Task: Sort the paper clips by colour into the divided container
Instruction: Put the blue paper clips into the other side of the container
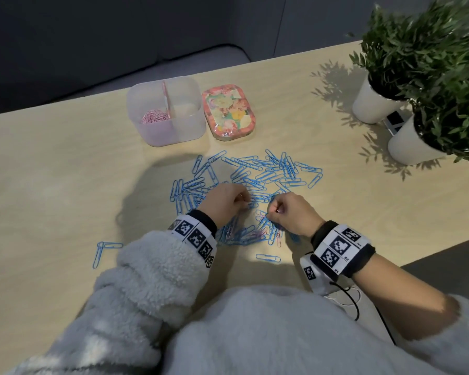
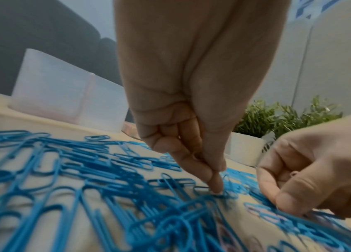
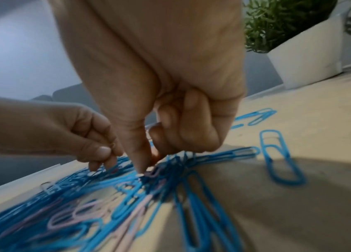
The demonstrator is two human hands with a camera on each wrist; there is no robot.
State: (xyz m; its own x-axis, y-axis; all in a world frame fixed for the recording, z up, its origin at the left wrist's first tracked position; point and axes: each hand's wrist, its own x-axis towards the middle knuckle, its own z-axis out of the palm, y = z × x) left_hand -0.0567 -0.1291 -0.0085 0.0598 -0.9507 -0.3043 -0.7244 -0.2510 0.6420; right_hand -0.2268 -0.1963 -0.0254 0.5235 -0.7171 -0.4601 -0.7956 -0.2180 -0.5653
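A heap of blue paper clips covers the middle of the table, with a few pink clips mixed in near me. Behind it stands the translucent divided container; its left compartment holds pink clips, and I see none in the right one. My left hand is curled over the heap, fingertips down among blue clips, with a thin pink clip pinched in it. My right hand pinches a pink clip at the heap's near edge between thumb and forefinger.
A flowered tin lies right of the container. Two plants in white pots stand at the far right. Stray blue clips lie near me. The table's edge runs close on my right.
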